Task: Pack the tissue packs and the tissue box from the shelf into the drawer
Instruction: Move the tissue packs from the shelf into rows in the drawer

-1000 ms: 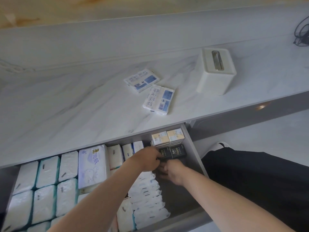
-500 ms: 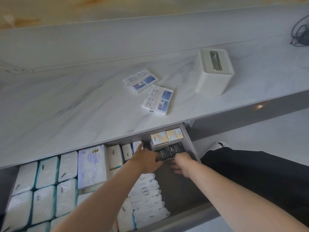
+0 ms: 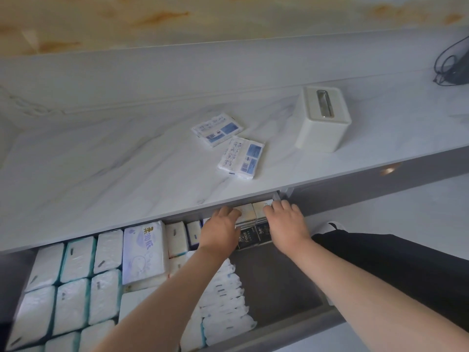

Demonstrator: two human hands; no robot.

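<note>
Two blue-and-white tissue packs lie flat on the marble shelf [image 3: 101, 158], one [image 3: 217, 129] behind the other [image 3: 241, 157]. A white tissue box [image 3: 323, 118] stands to their right. Below, the open drawer [image 3: 279, 283] holds a stack of small beige packs [image 3: 251, 212] at its back right corner, with black packs [image 3: 251, 237] in front of them. My left hand [image 3: 220, 229] rests its fingers on the left beige pack. My right hand [image 3: 286, 224] lies over the stack's right side, fingertips at the drawer's back corner. Neither hand lifts anything.
Several white soft tissue packs [image 3: 73, 283] fill the drawer's left half, with a larger printed pack [image 3: 144, 250] among them. A row of white packs [image 3: 223, 301] runs down the middle. The drawer's right floor shows bare grey. A black cable [image 3: 451, 69] lies at the shelf's far right.
Both hands slid from the black packs toward the drawer's back, onto the beige stack. The shelf items have not moved.
</note>
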